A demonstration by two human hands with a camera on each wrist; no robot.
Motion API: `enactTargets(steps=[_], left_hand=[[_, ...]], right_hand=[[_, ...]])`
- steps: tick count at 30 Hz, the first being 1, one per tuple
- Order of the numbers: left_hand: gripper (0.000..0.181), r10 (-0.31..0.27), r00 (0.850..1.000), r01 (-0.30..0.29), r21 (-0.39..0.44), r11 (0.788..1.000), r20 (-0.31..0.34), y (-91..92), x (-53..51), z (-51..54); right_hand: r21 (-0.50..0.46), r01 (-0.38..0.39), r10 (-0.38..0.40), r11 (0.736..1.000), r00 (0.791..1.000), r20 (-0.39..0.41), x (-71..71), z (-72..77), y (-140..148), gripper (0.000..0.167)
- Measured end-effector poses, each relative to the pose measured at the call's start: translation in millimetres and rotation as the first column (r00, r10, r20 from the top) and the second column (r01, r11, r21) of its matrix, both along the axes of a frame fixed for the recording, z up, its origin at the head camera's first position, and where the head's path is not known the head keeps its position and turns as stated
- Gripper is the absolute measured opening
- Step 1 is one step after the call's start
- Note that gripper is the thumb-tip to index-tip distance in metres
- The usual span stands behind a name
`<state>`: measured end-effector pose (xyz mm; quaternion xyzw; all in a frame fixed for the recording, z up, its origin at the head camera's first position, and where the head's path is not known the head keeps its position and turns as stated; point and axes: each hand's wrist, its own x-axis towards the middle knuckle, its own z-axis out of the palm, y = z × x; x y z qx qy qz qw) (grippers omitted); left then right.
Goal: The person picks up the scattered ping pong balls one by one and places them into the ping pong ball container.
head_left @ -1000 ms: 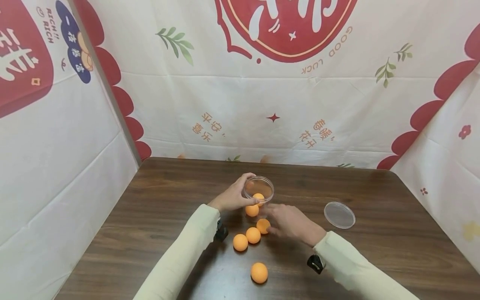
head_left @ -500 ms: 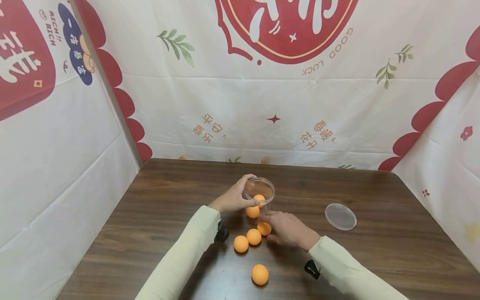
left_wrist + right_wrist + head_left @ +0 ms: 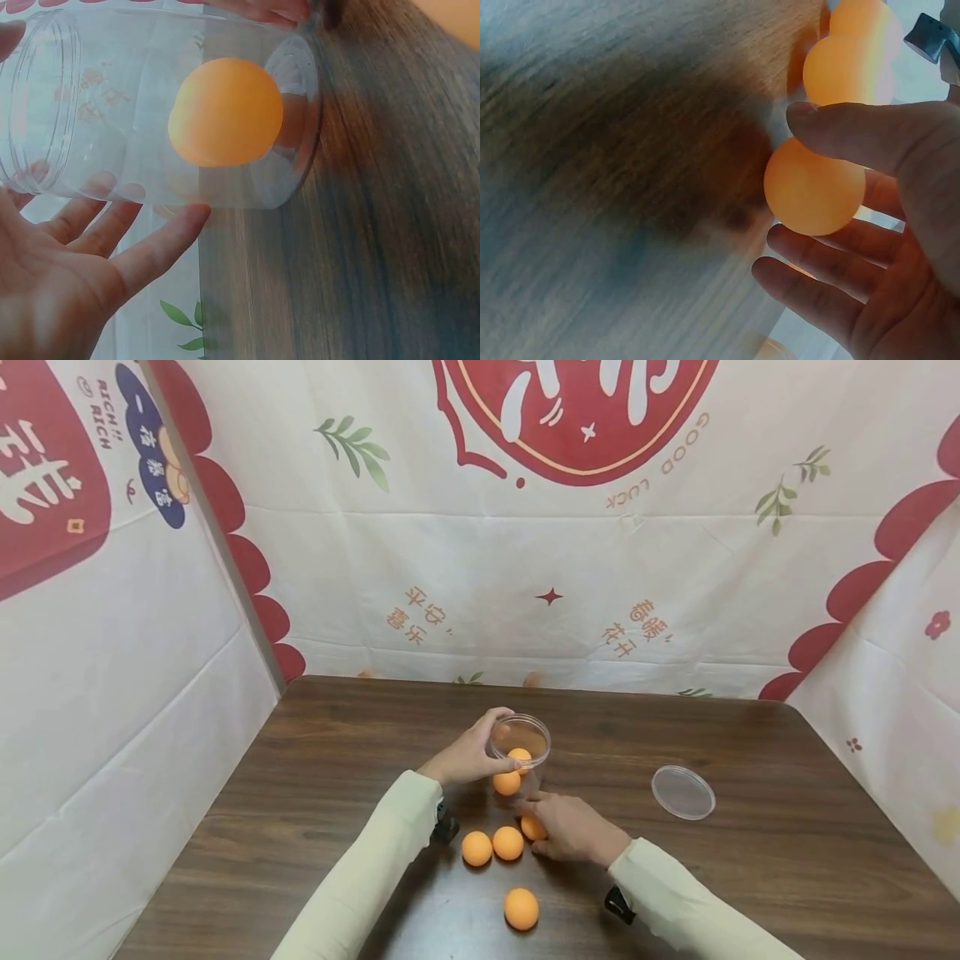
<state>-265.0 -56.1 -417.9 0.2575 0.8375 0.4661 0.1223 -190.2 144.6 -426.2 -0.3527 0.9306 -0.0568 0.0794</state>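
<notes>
My left hand [image 3: 471,753] grips a clear plastic jar [image 3: 127,112] near its open rim, thumb and fingers curved round the wall. The jar stands upright on the table; inside it, in the head view, show an upper orange ping-pong ball [image 3: 520,757] and a lower one [image 3: 507,783]. Just in front of the jar, my right hand [image 3: 576,829] has its thumb over and fingers round another orange ping-pong ball [image 3: 814,187]. That ball is low at the tabletop; whether it touches the wood is unclear. The right hand partly hides it in the head view.
Two loose balls, one on the left [image 3: 477,849] and one on the right [image 3: 508,843], lie side by side near the hands. Another ball [image 3: 521,909] is closer to the front. A clear round lid [image 3: 683,792] lies at the right on the brown table [image 3: 337,735].
My right hand has come down and toward the front, closing round a ball beside the jar. The two side-by-side balls have shifted slightly. My left hand and the jar have hardly moved.
</notes>
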Motion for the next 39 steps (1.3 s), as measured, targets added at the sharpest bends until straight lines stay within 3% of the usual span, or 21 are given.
enactTargets(steps=[20, 32, 39], left_hand=[[0.078, -0.001, 1.0, 0.001, -0.01, 1.0, -0.021, 0.4, -0.7, -1.5], [0.077, -0.007, 1.0, 0.007, 0.02, 1.0, -0.003, 0.4, -1.4, 0.5], [0.078, -0.01, 1.0, 0.01, -0.005, 1.0, -0.011, -0.8, 0.1, 1.5]], right_hand=[[-0.015, -0.032, 0.032, 0.999, 0.999, 0.003, 1.2, -4.2, -1.0, 0.035], [-0.03, -0.041, 0.04, 0.999, 0.999, -0.005, 1.8, 5.5, 5.7, 0.034], [-0.017, -0.029, 0.029, 0.999, 1.0, 0.001, 2.3, 18.5, 7.2, 0.039]])
